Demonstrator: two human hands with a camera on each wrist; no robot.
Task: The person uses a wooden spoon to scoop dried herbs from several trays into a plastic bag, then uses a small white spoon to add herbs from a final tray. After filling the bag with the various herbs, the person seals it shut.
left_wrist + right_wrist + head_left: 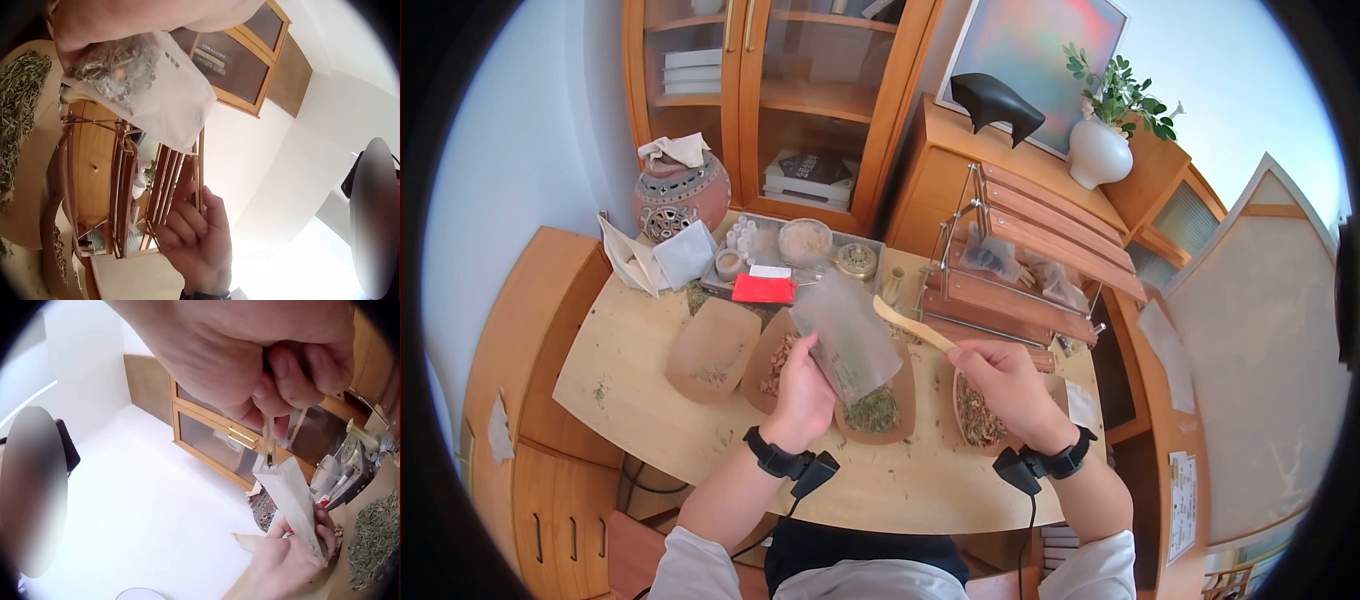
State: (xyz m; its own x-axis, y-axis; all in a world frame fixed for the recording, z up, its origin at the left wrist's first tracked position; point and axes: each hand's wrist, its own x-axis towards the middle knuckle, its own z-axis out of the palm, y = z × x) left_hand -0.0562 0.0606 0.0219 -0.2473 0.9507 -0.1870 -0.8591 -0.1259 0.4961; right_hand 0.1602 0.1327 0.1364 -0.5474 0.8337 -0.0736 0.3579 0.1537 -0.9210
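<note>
My left hand (798, 393) grips a translucent pouch (852, 335) by its lower part, over the paper trays. Dried herb bits (119, 72) show inside the pouch in the left wrist view. Between thumb and fingers, my right hand (1006, 388) holds a slim wooden spoon (912, 325) by its handle. The spoon's far end points left at the pouch's upper edge, and in the right wrist view it overlaps the pouch mouth (270, 469). Green dried herb (870, 412) fills the tray below the pouch; a tray of brownish mixed herbs (977, 415) lies under the right hand.
Further left are a paper tray (712, 348) with a few crumbs and one with reddish pieces (776, 368). Behind stand a grey tray (775, 225) of small jars, a red pouch (763, 289), a patterned pot (683, 195) and a slatted wooden rack (1040, 225) at right.
</note>
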